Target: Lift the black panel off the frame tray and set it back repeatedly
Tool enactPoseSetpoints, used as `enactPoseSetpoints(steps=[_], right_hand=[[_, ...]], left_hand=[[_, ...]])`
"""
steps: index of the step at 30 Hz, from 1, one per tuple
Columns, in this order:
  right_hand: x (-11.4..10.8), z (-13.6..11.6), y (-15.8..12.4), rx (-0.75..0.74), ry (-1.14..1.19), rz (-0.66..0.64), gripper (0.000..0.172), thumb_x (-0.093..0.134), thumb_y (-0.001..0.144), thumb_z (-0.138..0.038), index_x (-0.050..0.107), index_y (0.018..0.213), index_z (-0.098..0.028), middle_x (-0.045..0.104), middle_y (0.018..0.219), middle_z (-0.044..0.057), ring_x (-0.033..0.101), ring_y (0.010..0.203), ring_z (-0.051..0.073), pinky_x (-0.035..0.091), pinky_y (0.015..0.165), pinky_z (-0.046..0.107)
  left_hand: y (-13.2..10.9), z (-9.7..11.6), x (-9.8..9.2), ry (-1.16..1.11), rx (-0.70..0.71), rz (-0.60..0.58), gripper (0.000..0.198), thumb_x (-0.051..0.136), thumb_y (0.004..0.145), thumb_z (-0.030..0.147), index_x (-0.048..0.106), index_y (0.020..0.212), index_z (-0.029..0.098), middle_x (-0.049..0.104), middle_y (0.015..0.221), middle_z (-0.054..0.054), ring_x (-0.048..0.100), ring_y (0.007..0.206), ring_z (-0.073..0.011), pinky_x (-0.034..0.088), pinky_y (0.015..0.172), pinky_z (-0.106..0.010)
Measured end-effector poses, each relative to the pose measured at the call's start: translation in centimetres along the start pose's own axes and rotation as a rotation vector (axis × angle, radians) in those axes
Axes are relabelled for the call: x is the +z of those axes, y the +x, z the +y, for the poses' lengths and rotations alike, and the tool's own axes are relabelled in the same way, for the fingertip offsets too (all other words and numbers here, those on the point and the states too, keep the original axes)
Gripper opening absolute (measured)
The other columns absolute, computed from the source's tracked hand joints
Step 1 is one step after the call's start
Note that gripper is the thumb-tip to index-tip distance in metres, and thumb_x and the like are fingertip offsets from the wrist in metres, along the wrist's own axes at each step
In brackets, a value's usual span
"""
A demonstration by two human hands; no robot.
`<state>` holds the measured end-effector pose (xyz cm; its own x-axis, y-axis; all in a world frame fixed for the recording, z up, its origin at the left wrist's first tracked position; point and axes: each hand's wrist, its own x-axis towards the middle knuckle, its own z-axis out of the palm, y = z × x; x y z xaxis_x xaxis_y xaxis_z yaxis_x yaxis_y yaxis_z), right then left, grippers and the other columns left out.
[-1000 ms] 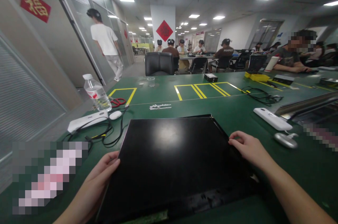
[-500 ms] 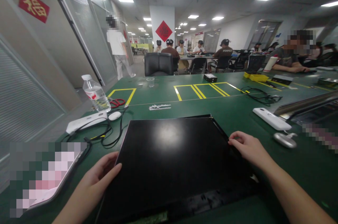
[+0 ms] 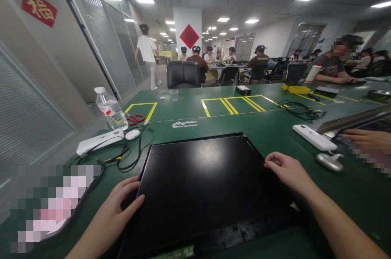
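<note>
A flat black panel (image 3: pixel 201 181), like a bare monitor screen, lies face up on the green table (image 3: pixel 269 128) right in front of me. My left hand (image 3: pixel 117 206) grips its left edge, thumb on top and fingers curled under. My right hand (image 3: pixel 287 171) rests on the right edge with fingers bent over the rim. A strip of circuit board shows along the panel's near edge.
To the left lie a white power strip (image 3: pixel 99 141), a white mouse (image 3: pixel 132 134), black cables, red scissors (image 3: pixel 136 118) and a water bottle (image 3: pixel 110 108). On the right sit another white strip (image 3: pixel 314 137), a grey mouse (image 3: pixel 330 162) and a neighbour's hand (image 3: pixel 365 139). Several people sit at far tables.
My left hand slid nearer along the left edge and its thumb now lies over the panel. A neighbour's hand has appeared at the right. The person in white walked farther away.
</note>
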<state>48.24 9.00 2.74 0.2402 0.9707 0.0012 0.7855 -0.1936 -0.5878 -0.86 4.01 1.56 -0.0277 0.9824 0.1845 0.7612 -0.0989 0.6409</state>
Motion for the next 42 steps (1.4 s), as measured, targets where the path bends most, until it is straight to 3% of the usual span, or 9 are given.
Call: enactPoseSetpoints(steps=[7,20,27,32,36,38,42], right_hand=[[0.1,0.2,0.2,0.008,0.058,-0.009,0.022,0.055,0.072,-0.042,0.067,0.074,-0.023,0.064,0.060,0.000,0.055,0.052,0.015,0.038,0.050,0.027],[0.0,-0.4,-0.2,-0.007,0.082,0.010,0.022,0.054,0.069,-0.041,0.067,0.069,-0.023,0.064,0.059,0.000,0.053,0.050,0.014,0.038,0.048,0.026],[0.1,-0.4,-0.1,-0.006,0.047,0.027,0.023,0.054,0.069,-0.042,0.067,0.070,-0.023,0.064,0.060,0.000,0.055,0.053,0.016,0.039,0.052,0.028],[0.1,-0.5,-0.3,-0.036,-0.019,0.054,0.023,0.052,0.071,-0.041,0.067,0.069,-0.024,0.064,0.058,0.000,0.057,0.055,0.016,0.038,0.056,0.029],[0.2,-0.3,-0.4,-0.071,-0.034,0.075,0.021,0.053,0.072,-0.040,0.067,0.070,-0.024,0.066,0.061,0.000,0.059,0.058,0.017,0.039,0.058,0.029],[0.3,-0.2,-0.4,-0.073,-0.037,0.075,0.021,0.053,0.073,-0.039,0.068,0.071,-0.024,0.067,0.063,0.000,0.059,0.059,0.017,0.039,0.058,0.029],[0.2,0.0,-0.3,-0.079,-0.039,0.077,0.020,0.053,0.073,-0.038,0.068,0.071,-0.024,0.068,0.063,0.000,0.060,0.059,0.017,0.040,0.059,0.029]], left_hand=[[0.0,-1.3,0.7,0.101,0.069,0.029,0.035,0.058,0.079,0.051,0.075,0.093,0.024,0.068,0.122,-0.012,0.063,0.116,-0.0348,0.050,0.100,-0.051],[-0.2,-0.8,0.7,0.182,0.113,0.028,0.038,0.054,0.082,0.048,0.074,0.096,0.019,0.065,0.124,-0.019,0.064,0.116,-0.0363,0.049,0.101,-0.053],[-0.3,-1.1,0.8,0.243,0.171,0.027,0.034,0.055,0.082,0.046,0.075,0.096,0.021,0.067,0.123,-0.015,0.065,0.115,-0.0346,0.051,0.099,-0.050],[-0.6,-1.7,1.0,0.301,0.223,0.021,0.038,0.052,0.085,0.045,0.074,0.100,0.018,0.065,0.127,-0.017,0.064,0.117,-0.0341,0.051,0.100,-0.048],[-1.2,-1.8,1.0,0.326,0.284,0.031,0.042,0.055,0.086,0.046,0.070,0.116,0.021,0.062,0.135,-0.016,0.061,0.121,-0.0348,0.048,0.102,-0.051],[-1.7,-1.3,0.8,0.308,0.351,-0.022,0.045,0.061,0.083,0.044,0.066,0.125,0.028,0.059,0.141,-0.012,0.056,0.126,-0.0353,0.044,0.105,-0.053],[-2.7,0.5,-0.3,0.151,0.435,-0.299,0.049,0.067,0.080,0.028,0.061,0.128,0.039,0.051,0.151,-0.005,0.052,0.132,-0.0307,0.044,0.106,-0.048]])
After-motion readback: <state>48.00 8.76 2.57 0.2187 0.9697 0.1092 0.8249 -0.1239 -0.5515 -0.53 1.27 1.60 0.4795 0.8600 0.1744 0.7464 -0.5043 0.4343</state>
